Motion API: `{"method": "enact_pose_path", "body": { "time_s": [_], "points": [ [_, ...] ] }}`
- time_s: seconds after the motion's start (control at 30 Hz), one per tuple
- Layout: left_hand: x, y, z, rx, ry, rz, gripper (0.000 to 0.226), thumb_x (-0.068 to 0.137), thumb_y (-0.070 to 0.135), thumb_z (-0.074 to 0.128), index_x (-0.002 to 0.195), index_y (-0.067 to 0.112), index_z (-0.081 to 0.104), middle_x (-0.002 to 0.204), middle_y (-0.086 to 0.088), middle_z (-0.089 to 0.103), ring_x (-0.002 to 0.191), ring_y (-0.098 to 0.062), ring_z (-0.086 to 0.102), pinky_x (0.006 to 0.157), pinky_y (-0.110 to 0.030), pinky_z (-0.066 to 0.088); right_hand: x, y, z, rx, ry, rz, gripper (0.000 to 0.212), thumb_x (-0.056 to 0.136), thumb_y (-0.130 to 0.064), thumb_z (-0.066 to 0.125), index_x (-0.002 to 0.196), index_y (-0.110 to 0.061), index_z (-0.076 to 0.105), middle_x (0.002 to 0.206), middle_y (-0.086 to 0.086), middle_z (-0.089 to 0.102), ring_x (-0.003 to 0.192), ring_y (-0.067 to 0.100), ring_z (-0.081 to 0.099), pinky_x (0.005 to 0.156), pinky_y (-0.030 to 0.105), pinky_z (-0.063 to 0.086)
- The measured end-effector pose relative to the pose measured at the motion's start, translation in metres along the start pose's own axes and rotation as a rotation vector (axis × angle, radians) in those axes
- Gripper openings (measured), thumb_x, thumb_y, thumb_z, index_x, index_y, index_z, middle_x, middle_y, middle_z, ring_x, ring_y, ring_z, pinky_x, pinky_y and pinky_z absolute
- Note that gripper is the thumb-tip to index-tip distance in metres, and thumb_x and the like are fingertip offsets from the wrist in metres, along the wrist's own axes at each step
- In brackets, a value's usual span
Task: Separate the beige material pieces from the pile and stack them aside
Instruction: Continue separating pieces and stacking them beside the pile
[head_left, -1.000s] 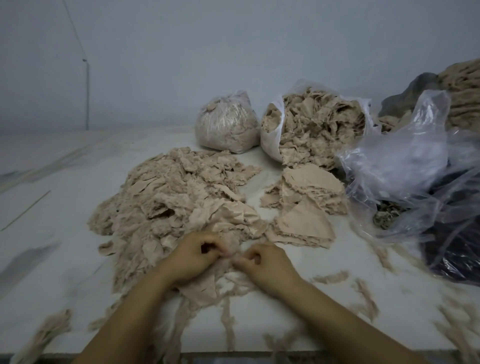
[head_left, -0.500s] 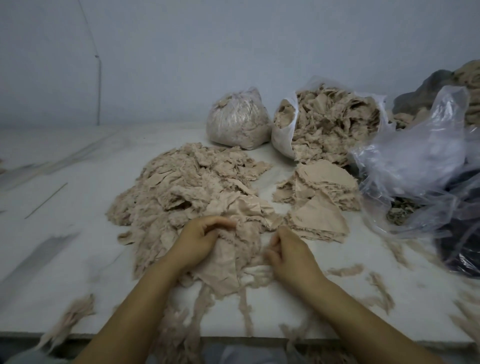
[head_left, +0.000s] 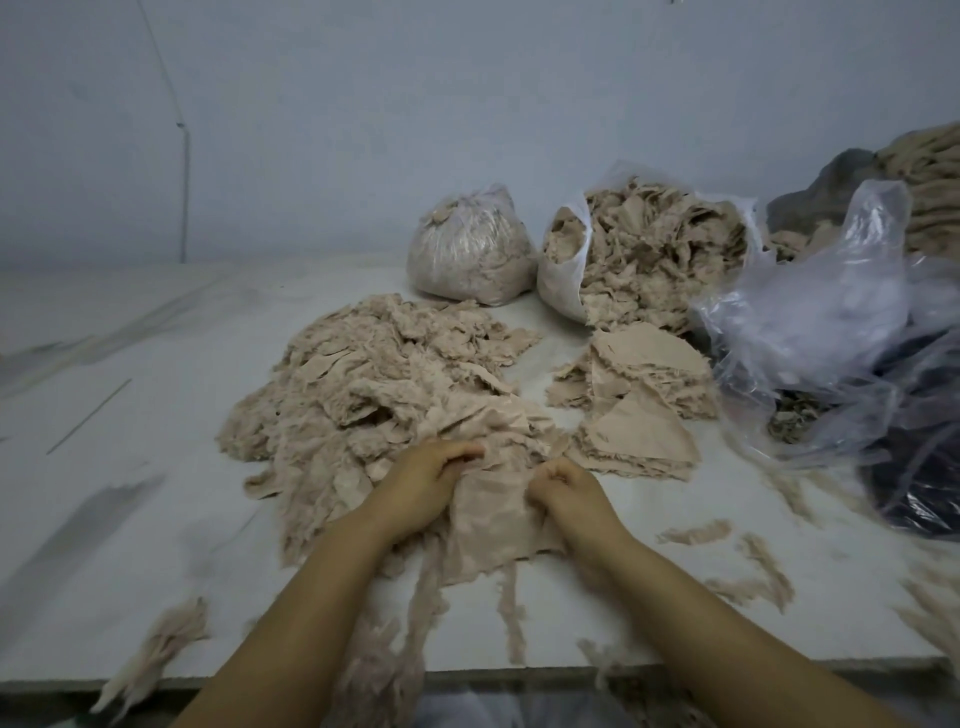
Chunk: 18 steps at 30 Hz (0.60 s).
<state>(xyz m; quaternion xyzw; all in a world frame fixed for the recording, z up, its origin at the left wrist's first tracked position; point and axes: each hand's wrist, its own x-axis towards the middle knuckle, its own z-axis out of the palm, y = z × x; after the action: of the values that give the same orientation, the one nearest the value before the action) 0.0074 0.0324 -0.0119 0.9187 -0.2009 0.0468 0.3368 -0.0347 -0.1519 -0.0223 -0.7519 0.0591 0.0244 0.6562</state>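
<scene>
Progress: I judge the job partly done. Two flat stacks of sorted pieces sit aside on the bench (head_left: 156, 395), a far stack (head_left: 644, 371) and a near stack (head_left: 636, 441), both to the right of the pile.
Left to do: the pile (head_left: 374, 384) is large and tangled, so I read most of the sorting as ahead of me. An open bag of beige scraps (head_left: 654, 260) at the back may hold more, though I cannot tell whether it belongs to this job.
Step in hand: I take it I am freeing one piece from the pile's near edge.
Piece being worked: a crumpled beige piece (head_left: 491, 519) lies between my hands at the front of the pile, its lower end trailing toward the bench edge.
Left hand (head_left: 426, 483): fingers curled, pinching the piece's upper left edge where it meets the pile.
Right hand (head_left: 569, 491): fingers curled, pinching the piece's right edge; near the left hand but not touching it.
Stacks relative to hands: the near stack lies just beyond and to the right of my right hand, close by.
Loose bits: frayed strips (head_left: 696, 532) lie scattered on the bench to the right of my right forearm.
</scene>
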Motion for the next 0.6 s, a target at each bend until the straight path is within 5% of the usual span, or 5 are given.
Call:
{"method": "enact_pose_path", "body": {
  "time_s": [0.1, 0.27, 0.37, 0.47, 0.6],
  "points": [
    [0.005, 0.007, 0.005, -0.065, 0.019, 0.066, 0.028, 0.096, 0.011, 0.049, 0.118, 0.02, 0.065, 0.106, 0.016, 0.063, 0.104, -0.001, 0.056, 0.095, -0.018, 0.041, 0.005, 0.002, 0.008, 0.037, -0.058, 0.047, 0.025, 0.084, -0.024, 0.071, 0.067, -0.016, 0.054, 0.063, 0.001, 0.053, 0.063, 0.016, 0.051, 0.06, 0.029, 0.042],
    [0.005, -0.017, 0.014, 0.223, -0.153, 0.032, 0.032, 0.097, 0.013, 0.047, 0.126, 0.017, 0.061, 0.132, -0.003, 0.058, 0.122, -0.019, 0.051, 0.096, -0.021, 0.036, 0.011, -0.008, -0.005, 0.187, 0.063, -0.039, 0.025, 0.088, -0.01, 0.065, 0.063, -0.014, 0.062, 0.066, 0.002, 0.06, 0.068, 0.017, 0.053, 0.067, 0.029, 0.045],
    [0.008, -0.015, 0.009, 0.194, -0.044, -0.046, 0.032, 0.098, 0.013, 0.046, 0.124, 0.018, 0.063, 0.13, 0.0, 0.06, 0.118, -0.017, 0.055, 0.089, -0.014, 0.035, 0.017, -0.023, -0.028, 0.291, 0.026, -0.061, 0.017, 0.087, -0.015, 0.067, 0.07, -0.013, 0.069, 0.069, 0.003, 0.065, 0.066, 0.016, 0.058, 0.062, 0.028, 0.047],
    [0.018, 0.017, 0.002, -0.171, 0.378, -0.122, 0.024, 0.096, 0.019, 0.051, 0.111, 0.02, 0.069, 0.113, 0.006, 0.067, 0.096, -0.008, 0.06, 0.078, -0.006, 0.04, 0.022, -0.03, -0.033, 0.299, -0.089, -0.044, 0.013, 0.087, -0.021, 0.067, 0.079, -0.012, 0.07, 0.071, 0.005, 0.064, 0.062, 0.016, 0.058, 0.056, 0.026, 0.046],
    [0.029, 0.07, 0.016, -0.8, 0.102, -0.29, 0.03, 0.079, 0.048, 0.063, 0.084, 0.02, 0.071, 0.078, 0.005, 0.073, 0.073, -0.009, 0.066, 0.064, -0.018, 0.051, 0.024, -0.032, -0.026, 0.378, -0.114, -0.055, 0.012, 0.088, -0.02, 0.066, 0.08, -0.012, 0.072, 0.075, 0.011, 0.07, 0.066, 0.019, 0.065, 0.06, 0.027, 0.052]
  ]
}}
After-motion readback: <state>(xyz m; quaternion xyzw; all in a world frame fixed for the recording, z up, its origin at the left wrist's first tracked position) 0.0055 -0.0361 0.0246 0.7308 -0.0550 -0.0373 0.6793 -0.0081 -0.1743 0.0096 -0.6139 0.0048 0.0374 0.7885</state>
